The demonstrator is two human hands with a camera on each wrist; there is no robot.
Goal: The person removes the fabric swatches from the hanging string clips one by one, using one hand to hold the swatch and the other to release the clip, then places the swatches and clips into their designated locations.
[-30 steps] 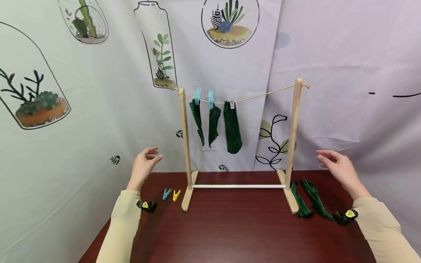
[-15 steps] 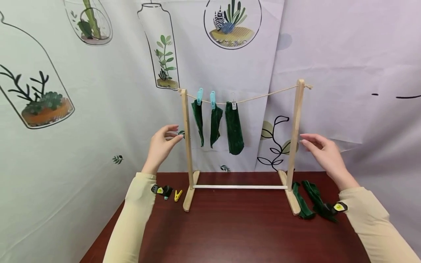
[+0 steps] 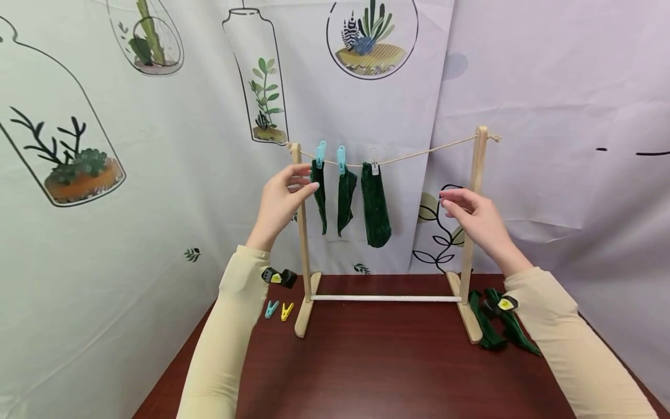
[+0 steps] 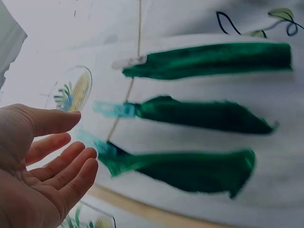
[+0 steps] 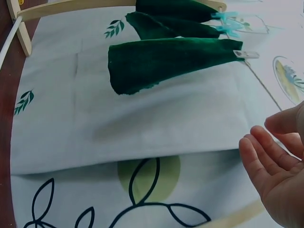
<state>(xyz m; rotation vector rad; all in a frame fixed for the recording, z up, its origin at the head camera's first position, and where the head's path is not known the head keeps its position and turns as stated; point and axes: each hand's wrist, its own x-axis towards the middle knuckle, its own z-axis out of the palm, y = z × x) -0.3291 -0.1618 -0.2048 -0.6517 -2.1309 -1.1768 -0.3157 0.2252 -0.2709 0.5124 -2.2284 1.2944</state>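
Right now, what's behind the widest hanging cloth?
Behind the cloth is the white sheet, seen around it. In the head view, the patch straight behind is covered, so any print there can't be seen.

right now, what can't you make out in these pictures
Head view: part of the left post, behind the left hand.
Head view: part of the right post, behind the right hand.
Head view: part of a green cloth on the table, behind the right wrist camera.
Left wrist view: the blue clip nearest the left hand, blurred.
Right wrist view: part of the right hand, cut off by the right edge.
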